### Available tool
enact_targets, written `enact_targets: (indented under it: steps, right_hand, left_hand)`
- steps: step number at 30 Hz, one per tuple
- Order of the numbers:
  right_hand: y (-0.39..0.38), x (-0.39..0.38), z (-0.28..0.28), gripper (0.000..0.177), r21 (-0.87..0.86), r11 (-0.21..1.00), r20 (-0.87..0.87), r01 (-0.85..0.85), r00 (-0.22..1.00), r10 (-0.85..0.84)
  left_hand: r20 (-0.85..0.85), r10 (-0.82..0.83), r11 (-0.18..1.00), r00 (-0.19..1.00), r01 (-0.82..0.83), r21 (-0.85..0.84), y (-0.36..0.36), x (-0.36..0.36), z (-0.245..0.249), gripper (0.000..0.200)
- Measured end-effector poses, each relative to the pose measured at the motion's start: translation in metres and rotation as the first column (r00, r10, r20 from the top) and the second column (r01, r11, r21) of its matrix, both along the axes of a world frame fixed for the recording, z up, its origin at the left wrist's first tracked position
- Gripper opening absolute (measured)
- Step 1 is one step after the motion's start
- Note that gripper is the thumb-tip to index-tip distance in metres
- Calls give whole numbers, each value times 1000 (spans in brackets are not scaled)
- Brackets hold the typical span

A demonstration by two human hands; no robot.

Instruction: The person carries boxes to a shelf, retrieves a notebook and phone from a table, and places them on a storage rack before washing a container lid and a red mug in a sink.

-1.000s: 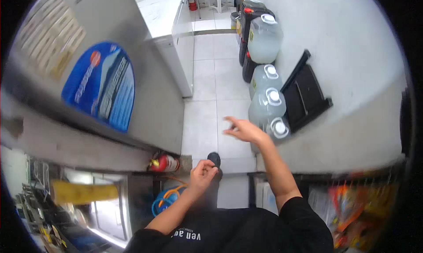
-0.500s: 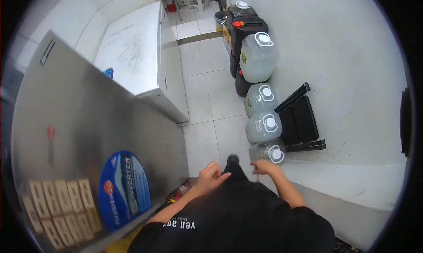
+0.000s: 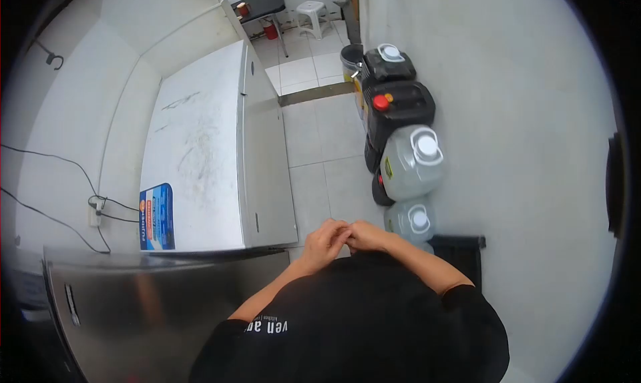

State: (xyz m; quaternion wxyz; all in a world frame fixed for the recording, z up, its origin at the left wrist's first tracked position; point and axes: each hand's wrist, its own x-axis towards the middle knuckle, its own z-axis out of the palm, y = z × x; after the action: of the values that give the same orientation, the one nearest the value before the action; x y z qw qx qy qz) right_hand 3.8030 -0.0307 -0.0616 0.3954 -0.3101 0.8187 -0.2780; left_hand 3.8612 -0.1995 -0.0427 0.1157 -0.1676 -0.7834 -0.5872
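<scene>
In front of my body my left hand (image 3: 324,244) and my right hand (image 3: 366,237) meet, fingers curled and touching. Anything between the fingertips is too small or hidden to make out. Just right of them stands a clear water jug (image 3: 410,219) with a white cap, partly behind my right forearm. Beyond it is a larger cloudy plastic jug (image 3: 408,173), also white-capped, beside black jerrycans (image 3: 407,113), one with a red cap.
A white chest freezer (image 3: 200,143) with a blue sticker (image 3: 155,216) lines the left side, behind a stainless-steel cabinet (image 3: 200,296). A folded black stool or chair (image 3: 461,256) leans by the right wall. Ahead are a bucket (image 3: 350,63), white stool (image 3: 311,16) and black table (image 3: 260,4).
I have moved forward along the aisle, so the freezer and jugs appear nearer. My hands, apart before, have come together; the right one has left the area beside the nearest jug.
</scene>
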Motion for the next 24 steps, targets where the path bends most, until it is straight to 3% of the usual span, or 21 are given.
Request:
enact_targets:
  steps: [1, 3, 5, 7, 8, 10, 15, 17, 19, 21, 24]
  right_hand:
    - [-10, -38, 5, 27, 3, 1000, 1, -15, 1000, 15]
    - [-32, -115, 12, 28, 28, 992, -124, -125, 984, 127]
    - [-53, -203, 8, 30, 17, 983, -97, -183, 978, 184]
    - [-77, -297, -6, 31, 7, 971, -70, -240, 968, 239]
    - [-91, -348, -18, 32, 44, 956, -155, -290, 943, 294]
    - [-127, -449, -25, 34, 141, 943, -273, -300, 904, 328]
    - [-193, -624, -65, 26, 90, 974, -442, -206, 868, 225]
    - [-220, -700, -73, 29, 80, 970, -406, -229, 881, 242]
    - [-220, -797, -46, 33, -94, 984, -283, -152, 951, 120]
    - [-208, -895, -12, 35, -120, 991, -280, -64, 960, 28]
    - [-191, -1007, 7, 34, -83, 995, -341, 49, 937, -75]
  left_hand:
    - [1, 15, 1000, 1000, -15, 3, -13, -32, -2, 14]
    - [134, 230, 973, 964, -227, -38, -42, -83, -23, 21]
    - [198, 326, 945, 924, -317, -79, -78, -137, -45, 30]
    - [227, 413, 909, 882, -416, -38, -112, -192, -68, 36]
    - [263, 479, 868, 837, -496, -3, -125, -223, -80, 42]
    - [274, 499, 856, 822, -518, -6, -153, -292, -102, 48]
    - [277, 492, 871, 825, -468, -152, -221, -487, -120, 72]
    - [135, 422, 877, 897, -366, -311, -262, -614, -105, 85]
    - [-159, 326, 930, 932, -346, -121, -280, -743, -66, 91]
    - [-334, 327, 942, 884, -334, 38, -298, -841, -27, 88]
    - [-437, 367, 923, 821, -379, 62, -337, -948, 1, 83]
